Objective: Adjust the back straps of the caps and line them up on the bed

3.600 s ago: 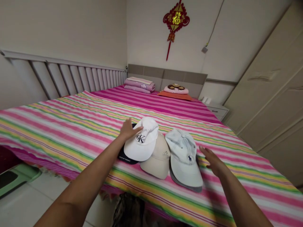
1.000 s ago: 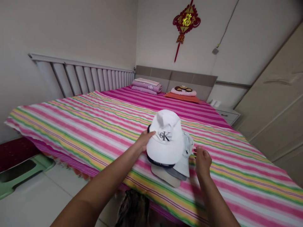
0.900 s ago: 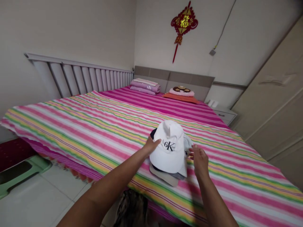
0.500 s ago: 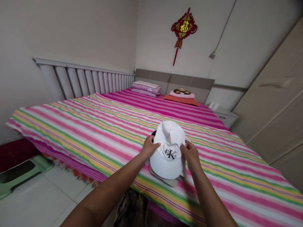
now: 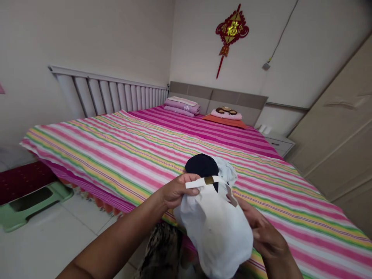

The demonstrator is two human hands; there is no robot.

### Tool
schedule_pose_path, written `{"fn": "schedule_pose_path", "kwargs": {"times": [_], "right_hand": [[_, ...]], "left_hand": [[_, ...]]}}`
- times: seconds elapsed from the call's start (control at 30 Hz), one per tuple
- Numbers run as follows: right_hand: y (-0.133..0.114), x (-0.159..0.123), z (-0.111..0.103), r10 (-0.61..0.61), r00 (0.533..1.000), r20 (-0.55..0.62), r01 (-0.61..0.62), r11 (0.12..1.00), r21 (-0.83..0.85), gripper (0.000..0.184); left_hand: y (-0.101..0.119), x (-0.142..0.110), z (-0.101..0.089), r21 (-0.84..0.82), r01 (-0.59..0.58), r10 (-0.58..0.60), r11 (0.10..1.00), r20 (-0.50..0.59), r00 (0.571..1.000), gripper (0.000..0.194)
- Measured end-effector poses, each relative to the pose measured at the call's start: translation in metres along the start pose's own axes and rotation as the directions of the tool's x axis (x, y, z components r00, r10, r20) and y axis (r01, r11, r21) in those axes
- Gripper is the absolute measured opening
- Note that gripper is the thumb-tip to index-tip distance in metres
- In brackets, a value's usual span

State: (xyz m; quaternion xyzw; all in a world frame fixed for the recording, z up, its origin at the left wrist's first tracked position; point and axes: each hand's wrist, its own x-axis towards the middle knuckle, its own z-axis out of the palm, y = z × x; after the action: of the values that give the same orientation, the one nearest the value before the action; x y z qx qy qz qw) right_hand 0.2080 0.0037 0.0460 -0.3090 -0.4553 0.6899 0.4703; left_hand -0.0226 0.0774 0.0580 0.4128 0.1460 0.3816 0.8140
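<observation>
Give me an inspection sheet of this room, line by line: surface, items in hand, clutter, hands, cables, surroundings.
Surface: striped bedspread covers the bed.
Items: white cap lifted off the bed, back strap facing the camera; navy cap tops the hats left on the bed.
Clutter: folded bedding, pillow.
Hands: left hand and right hand both grip the white cap.
Cables: wall cable.
Surroundings: red wall ornament, wardrobe, green stool.

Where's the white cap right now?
The white cap is low in the head view, held between the left hand and right hand, just in front of the dark cap on the striped bed.
</observation>
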Motion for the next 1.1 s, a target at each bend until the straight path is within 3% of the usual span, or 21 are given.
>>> {"fn": "schedule_pose_path", "kwargs": {"times": [0.1,0.23,0.3,0.5,0.73,0.87,0.97,1.1], "right_hand": [[-0.018,0.003,0.014,-0.027,0.997,0.071,0.024,0.999,0.046,0.075],[-0.022,0.012,0.036,-0.012,0.999,-0.042,0.007,0.994,-0.108,0.03],[-0.017,0.014,0.043,-0.004,0.996,-0.089,-0.01,0.988,-0.151,0.02],[-0.013,0.013,0.049,0.006,0.99,-0.138,-0.036,0.976,-0.216,0.025],[-0.015,0.012,0.052,0.063,0.99,-0.122,-0.087,0.976,-0.201,0.027],[-0.014,0.021,0.047,-0.04,0.975,-0.218,0.054,0.997,0.056,0.027],[-0.01,0.037,0.041,-0.036,0.939,-0.341,0.073,0.993,0.096,0.022],[0.004,0.059,0.029,0.004,0.906,-0.423,0.001,1.0,0.011,0.03]], "left_hand": [[0.003,-0.006,0.016,0.074,0.064,-0.065,0.995,0.009,0.998,0.033],[0.004,-0.009,0.029,0.216,0.136,-0.14,0.967,0.001,0.99,0.031],[0.003,-0.01,0.032,0.26,0.167,-0.174,0.951,0.001,0.985,0.031],[-0.01,-0.013,0.041,0.178,0.239,-0.225,0.955,-0.094,0.97,0.031],[-0.017,-0.015,0.035,0.097,0.108,-0.096,0.989,-0.115,0.989,0.031],[0.004,-0.022,0.019,0.048,-0.083,0.087,0.995,-0.093,0.992,0.028],[0.031,-0.027,0.002,0.067,-0.16,0.167,0.985,-0.119,0.979,0.027],[0.078,-0.027,-0.033,0.077,-0.197,0.212,0.977,-0.339,0.917,0.016]]}}
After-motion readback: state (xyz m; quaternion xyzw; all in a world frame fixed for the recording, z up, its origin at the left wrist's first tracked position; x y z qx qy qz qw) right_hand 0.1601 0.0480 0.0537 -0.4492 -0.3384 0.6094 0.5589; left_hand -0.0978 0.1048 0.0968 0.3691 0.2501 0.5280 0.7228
